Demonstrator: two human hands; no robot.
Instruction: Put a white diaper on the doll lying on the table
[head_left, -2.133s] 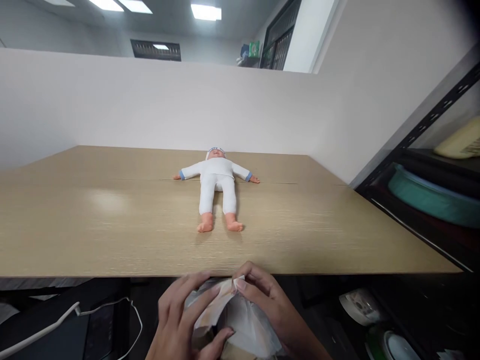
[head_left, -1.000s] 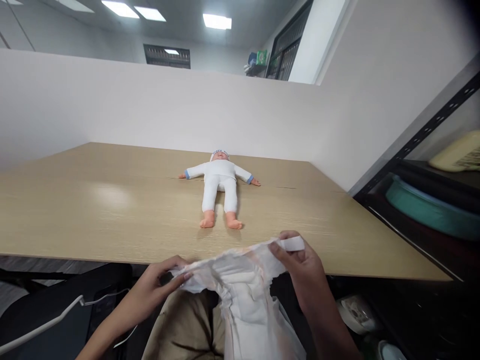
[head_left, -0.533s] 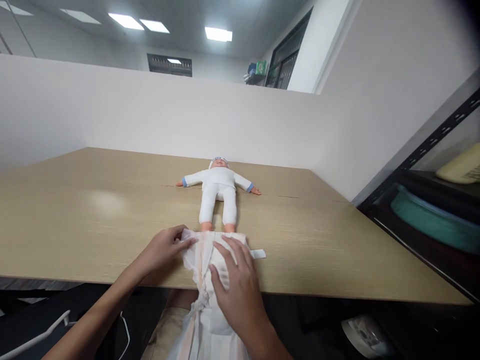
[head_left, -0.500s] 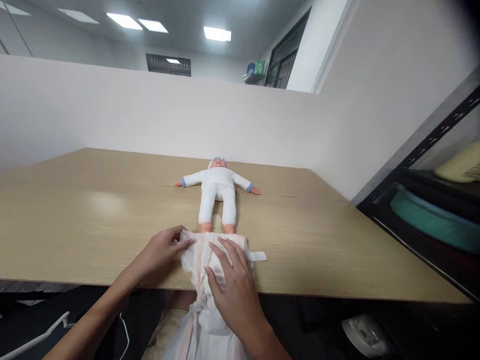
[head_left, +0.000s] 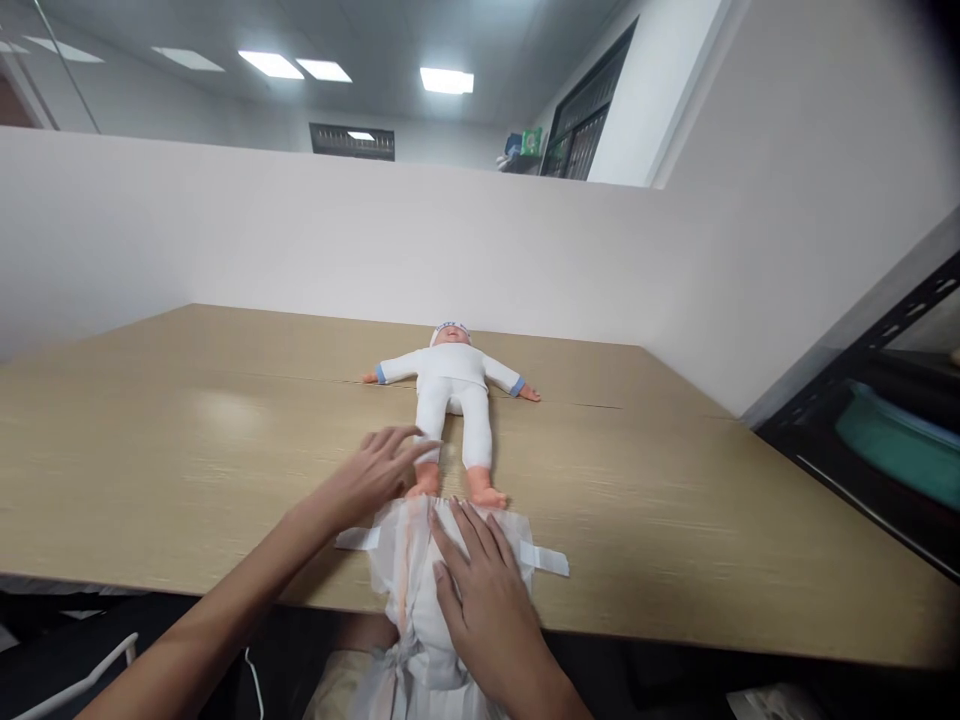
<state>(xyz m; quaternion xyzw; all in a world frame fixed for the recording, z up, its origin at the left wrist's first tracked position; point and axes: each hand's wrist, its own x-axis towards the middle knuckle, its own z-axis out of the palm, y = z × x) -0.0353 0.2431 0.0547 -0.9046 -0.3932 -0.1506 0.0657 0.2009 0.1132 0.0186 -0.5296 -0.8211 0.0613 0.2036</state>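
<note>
A white diaper [head_left: 420, 610] lies unfolded over the table's front edge, its lower part hanging down toward my lap. Its two side tabs stick out left and right. My right hand [head_left: 484, 580] rests on the diaper with fingers spread. Just above the diaper's left corner, my left hand [head_left: 382, 465] is raised, fingers apart, holding nothing. A baby doll [head_left: 452, 375] in a white suit with blue cuffs and a white cap lies on its back beyond, arms stretched out, feet toward me. My left fingertips overlap its left-side leg in view; whether they touch it I cannot tell.
The wooden table [head_left: 240, 480] reaches back to a low white partition [head_left: 315, 235]. At the right stands a black metal shelf [head_left: 840, 410] with a teal item [head_left: 900, 445] on it. A white curved bar [head_left: 82, 685] shows below the table at lower left.
My left hand has let go of the diaper's left corner and moved up and right toward the doll's leg. The left tab now lies spread out. My right hand stays on the diaper.
</note>
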